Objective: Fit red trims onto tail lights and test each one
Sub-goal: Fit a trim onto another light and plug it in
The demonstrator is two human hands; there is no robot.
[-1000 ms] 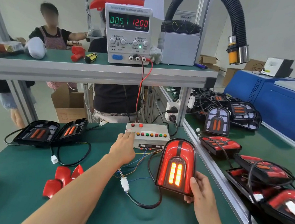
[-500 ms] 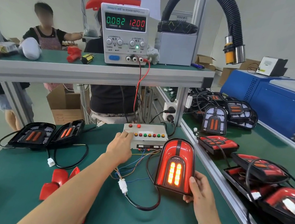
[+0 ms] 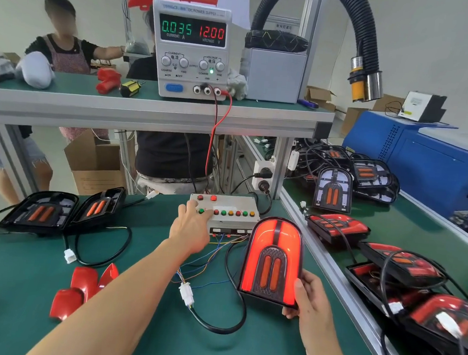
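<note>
My right hand (image 3: 311, 300) grips the lower right corner of a tail light (image 3: 272, 261) and holds it upright on the green bench. Its red arch glows, while the two centre bars look dim orange. A black cable runs from it to a white connector (image 3: 187, 295). My left hand (image 3: 192, 224) rests on the left end of the test switch box (image 3: 228, 213), fingers on its buttons. Loose red trims (image 3: 81, 288) lie at the lower left. Two untrimmed black tail lights (image 3: 63, 210) sit at the left.
A DC power supply (image 3: 191, 49) on the shelf reads 0.035 A and 12.00 V. Several finished tail lights (image 3: 400, 265) with cables crowd the right-hand bench. A black extraction hose (image 3: 363, 44) hangs at upper right. People work beyond the shelf.
The tail light's two centre bars have gone from bright yellow to dim, and its red arch glows brighter. The current reading went from 0.051 to 0.082 to 0.035. My hands have hardly moved.
</note>
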